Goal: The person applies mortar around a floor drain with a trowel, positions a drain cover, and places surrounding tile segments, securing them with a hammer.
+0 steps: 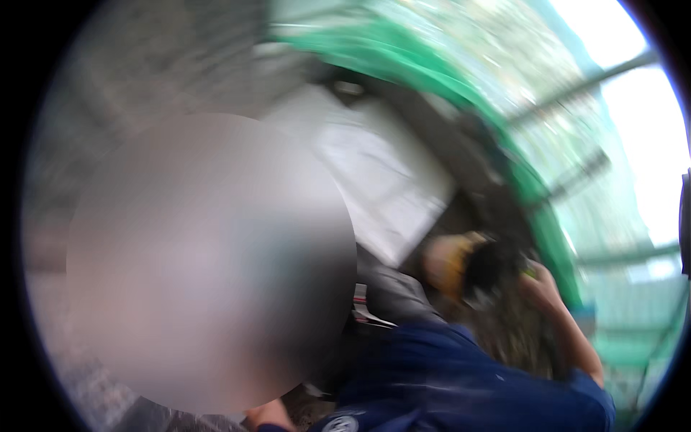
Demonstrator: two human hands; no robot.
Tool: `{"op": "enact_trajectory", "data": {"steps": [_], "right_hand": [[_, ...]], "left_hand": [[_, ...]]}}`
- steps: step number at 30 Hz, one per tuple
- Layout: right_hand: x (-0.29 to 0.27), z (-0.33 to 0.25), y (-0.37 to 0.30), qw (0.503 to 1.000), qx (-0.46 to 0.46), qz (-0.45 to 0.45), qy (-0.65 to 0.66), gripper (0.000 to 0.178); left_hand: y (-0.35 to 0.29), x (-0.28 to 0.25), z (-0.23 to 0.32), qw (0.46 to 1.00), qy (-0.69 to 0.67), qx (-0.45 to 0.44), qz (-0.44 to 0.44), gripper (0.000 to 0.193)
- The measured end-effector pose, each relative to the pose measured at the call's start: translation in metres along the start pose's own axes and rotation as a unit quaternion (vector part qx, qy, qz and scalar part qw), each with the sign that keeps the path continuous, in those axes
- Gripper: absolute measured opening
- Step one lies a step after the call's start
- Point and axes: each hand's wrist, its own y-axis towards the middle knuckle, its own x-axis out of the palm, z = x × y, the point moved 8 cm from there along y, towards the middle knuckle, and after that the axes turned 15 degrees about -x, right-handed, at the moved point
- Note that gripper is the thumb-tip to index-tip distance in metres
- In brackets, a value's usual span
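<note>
A rounded yellow-and-black object (471, 273), seemingly mid-handling and next needing steady support, is just beside the bare right hand (541, 288), whose blurred fingers' hold, like the hidden left hand's, I cannot tell.

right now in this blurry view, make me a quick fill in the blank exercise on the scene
1. The right arm's short sleeve is dark ____.
2. The thick band of sheeting curving across the top is ____.
3. Near the right hand, a blurred, partly black object shows a band coloured ____.

Missing words: blue; green; yellow.
</note>
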Motion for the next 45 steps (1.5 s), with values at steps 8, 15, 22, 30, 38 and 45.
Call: {"op": "enact_trajectory", "data": {"steps": [8, 15, 22, 30, 38, 45], "right_hand": [[-0.092, 0.145, -0.023, 0.908, 0.182, -0.181, -0.33, 0.07], [-0.037, 0.187, 0.029, 0.844, 0.087, -0.31, -0.428, 0.053], [-0.023, 0.208, 0.023, 0.807, 0.006, -0.376, -0.455, 0.051], [-0.047, 0.212, 0.016, 0.817, 0.014, -0.391, -0.425, 0.052], [-0.084, 0.298, -0.022, 0.896, 0.162, -0.371, -0.18, 0.06], [-0.044, 0.283, -0.042, 0.921, 0.248, -0.246, 0.17, 0.033]], "left_hand": [[-0.076, -0.105, 0.007, 0.934, -0.271, 0.148, -0.179, 0.056], [-0.133, -0.211, 0.068, 0.868, -0.364, 0.209, -0.266, 0.05], [-0.132, -0.232, 0.08, 0.839, -0.397, 0.222, -0.3, 0.048], [-0.106, -0.221, 0.054, 0.833, -0.424, 0.146, -0.324, 0.045], [-0.085, -0.184, 0.019, 0.88, -0.337, 0.091, -0.324, 0.043], [-0.006, -0.086, -0.046, 0.919, -0.276, 0.067, -0.274, 0.037]]}}
